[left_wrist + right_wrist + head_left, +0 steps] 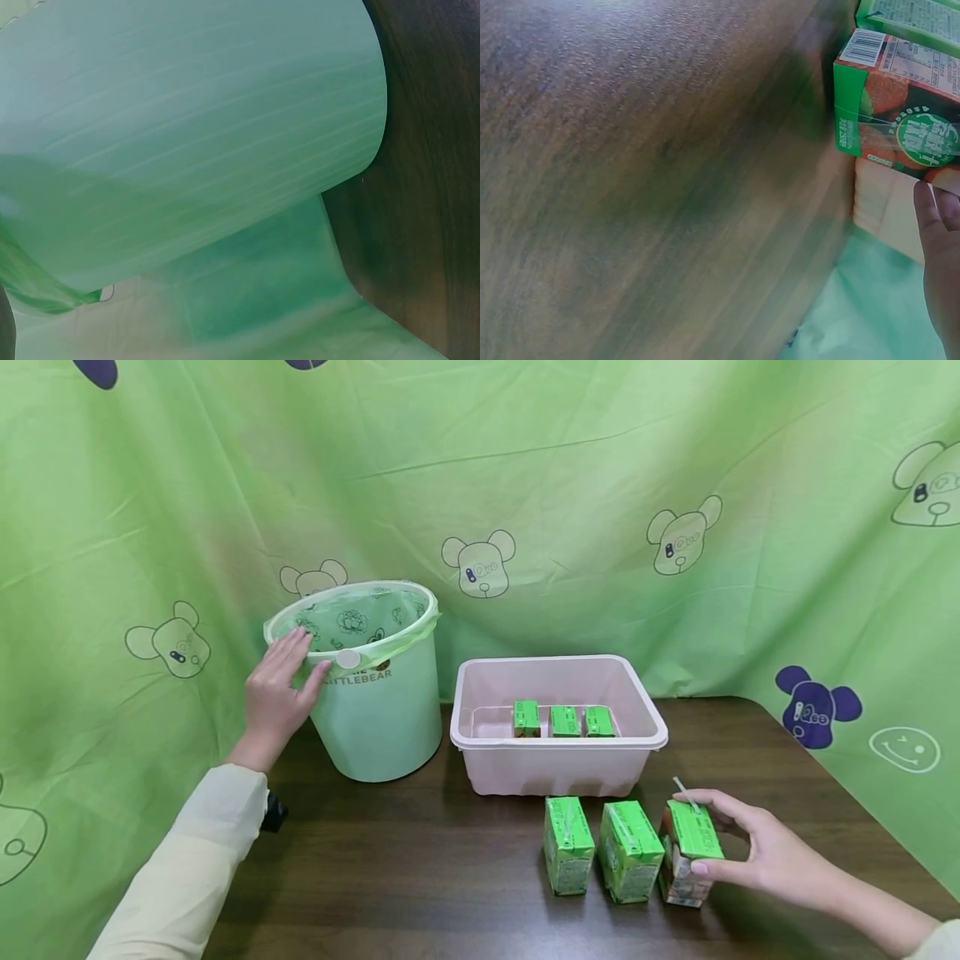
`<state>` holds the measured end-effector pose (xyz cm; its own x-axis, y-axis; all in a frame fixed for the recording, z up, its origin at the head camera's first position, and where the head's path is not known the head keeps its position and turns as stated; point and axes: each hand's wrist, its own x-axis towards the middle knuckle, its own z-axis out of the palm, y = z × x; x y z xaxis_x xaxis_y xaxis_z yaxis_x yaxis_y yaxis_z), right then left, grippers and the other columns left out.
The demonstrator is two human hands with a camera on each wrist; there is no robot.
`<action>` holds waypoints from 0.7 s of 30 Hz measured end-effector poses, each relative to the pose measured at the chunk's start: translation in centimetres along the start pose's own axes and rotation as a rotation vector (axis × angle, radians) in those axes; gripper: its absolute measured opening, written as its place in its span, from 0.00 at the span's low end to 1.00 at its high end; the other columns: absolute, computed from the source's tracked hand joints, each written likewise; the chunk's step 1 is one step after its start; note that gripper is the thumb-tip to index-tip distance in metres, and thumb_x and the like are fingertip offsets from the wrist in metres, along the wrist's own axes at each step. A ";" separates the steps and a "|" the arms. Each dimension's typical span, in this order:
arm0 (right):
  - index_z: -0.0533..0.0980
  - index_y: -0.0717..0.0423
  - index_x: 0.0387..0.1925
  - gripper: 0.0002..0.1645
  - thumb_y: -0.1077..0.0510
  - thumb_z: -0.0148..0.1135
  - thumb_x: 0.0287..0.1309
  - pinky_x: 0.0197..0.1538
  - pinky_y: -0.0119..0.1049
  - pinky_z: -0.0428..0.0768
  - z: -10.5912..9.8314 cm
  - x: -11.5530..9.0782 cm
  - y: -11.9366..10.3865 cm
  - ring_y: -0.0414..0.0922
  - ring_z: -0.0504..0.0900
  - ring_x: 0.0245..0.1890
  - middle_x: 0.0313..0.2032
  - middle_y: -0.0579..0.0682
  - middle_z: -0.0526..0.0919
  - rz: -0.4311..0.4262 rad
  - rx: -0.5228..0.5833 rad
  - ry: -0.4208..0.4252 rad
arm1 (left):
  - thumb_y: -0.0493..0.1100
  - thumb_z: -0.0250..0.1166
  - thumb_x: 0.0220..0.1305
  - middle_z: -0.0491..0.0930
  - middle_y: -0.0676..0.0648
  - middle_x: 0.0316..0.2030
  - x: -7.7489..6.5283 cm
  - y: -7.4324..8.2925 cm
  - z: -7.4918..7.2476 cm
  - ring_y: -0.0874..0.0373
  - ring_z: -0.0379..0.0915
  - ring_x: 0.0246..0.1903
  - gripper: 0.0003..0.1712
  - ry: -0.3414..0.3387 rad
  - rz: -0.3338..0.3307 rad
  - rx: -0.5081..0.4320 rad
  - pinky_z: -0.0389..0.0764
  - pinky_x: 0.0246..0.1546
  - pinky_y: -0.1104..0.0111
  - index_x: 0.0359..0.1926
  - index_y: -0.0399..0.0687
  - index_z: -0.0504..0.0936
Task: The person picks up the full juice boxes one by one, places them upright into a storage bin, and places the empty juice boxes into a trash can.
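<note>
My right hand [772, 852] holds the rightmost juice box [693, 831], with the thumb on its near side and the fingers at its far side. A pale straw [684, 793] sticks up from this box, which stands upright on the table. In the right wrist view, the juice box [900, 97] shows a red and green printed side and a barcode. Two more juice boxes, a middle one [630, 852] and a left one [568, 845], stand beside it. My left hand [277, 685] rests on the rim of a mint-green bin [378, 718], its fingers extended over the edge.
A plastic liner [352, 618] covers the bin's inside. Right of the bin, a pale pink tub [555, 768] contains 3 green-topped boxes [564, 721]. Everything stands on a dark wooden table [420, 877]. A green printed cloth [570, 468] hangs behind and at the sides.
</note>
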<state>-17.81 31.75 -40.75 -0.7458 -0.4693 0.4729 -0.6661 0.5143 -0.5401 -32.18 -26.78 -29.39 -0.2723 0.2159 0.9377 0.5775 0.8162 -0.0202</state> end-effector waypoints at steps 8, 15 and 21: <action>0.69 0.55 0.63 0.46 0.67 0.78 0.39 0.52 0.16 0.70 -0.9 0.3 -0.4 0.35 0.79 0.49 0.52 0.45 0.81 0.005 -0.025 0.027 | 0.60 0.55 0.69 0.77 0.35 0.54 -0.1 -0.1 0.1 0.41 0.74 0.56 0.33 0.028 -0.011 -0.015 0.71 0.60 0.49 0.54 0.33 0.79; 0.71 0.55 0.63 0.48 0.66 0.80 0.35 0.49 0.15 0.68 -2.5 0.9 -1.2 0.34 0.79 0.44 0.49 0.40 0.82 0.037 -0.106 0.079 | 0.61 0.56 0.68 0.78 0.37 0.54 -0.2 -0.4 0.5 0.42 0.74 0.56 0.33 0.067 -0.015 -0.033 0.71 0.60 0.50 0.54 0.34 0.80; 0.71 0.57 0.63 0.48 0.68 0.80 0.34 0.47 0.16 0.70 -3.9 1.6 -2.1 0.31 0.78 0.45 0.51 0.38 0.80 0.052 -0.100 0.108 | 0.60 0.56 0.68 0.78 0.37 0.54 -0.1 -0.3 0.3 0.43 0.74 0.56 0.33 0.055 -0.012 -0.033 0.70 0.61 0.52 0.55 0.34 0.80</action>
<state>-17.65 32.79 -36.16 -0.7723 -0.3632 0.5212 -0.6205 0.6073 -0.4962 -32.56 -26.86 -29.60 -0.2373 0.1757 0.9554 0.5996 0.8003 0.0018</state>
